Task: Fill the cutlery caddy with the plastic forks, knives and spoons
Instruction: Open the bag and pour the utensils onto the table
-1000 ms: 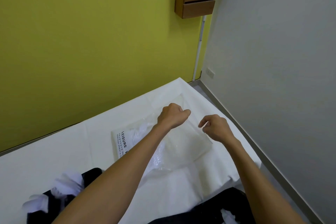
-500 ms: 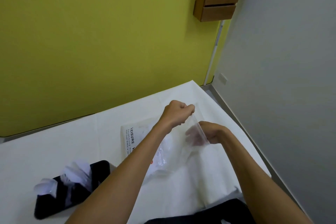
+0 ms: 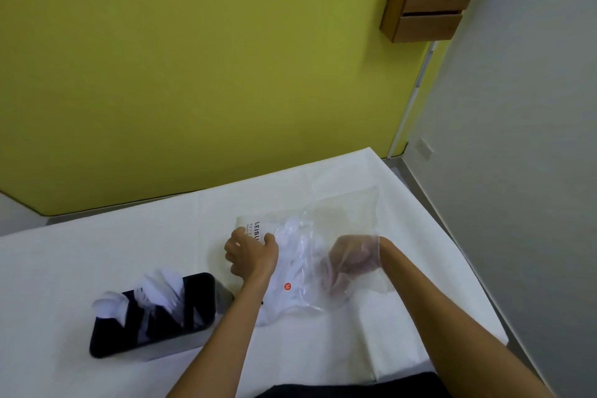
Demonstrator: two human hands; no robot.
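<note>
Cutlery caddy (image 3: 109,338) black, on white table (image 3: 97,252), white plastic utensils (image 3: 161,287) inside | left hand (image 3: 252,252) grips clear cutlery bag (image 3: 303,255) beside caddy | right hand (image 3: 352,255) inside bag, grasp unclear

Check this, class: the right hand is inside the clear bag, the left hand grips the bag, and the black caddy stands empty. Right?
No: the head view shows white cutlery in the black caddy. The right hand inside the clear bag and left hand gripping it are correct.
</note>
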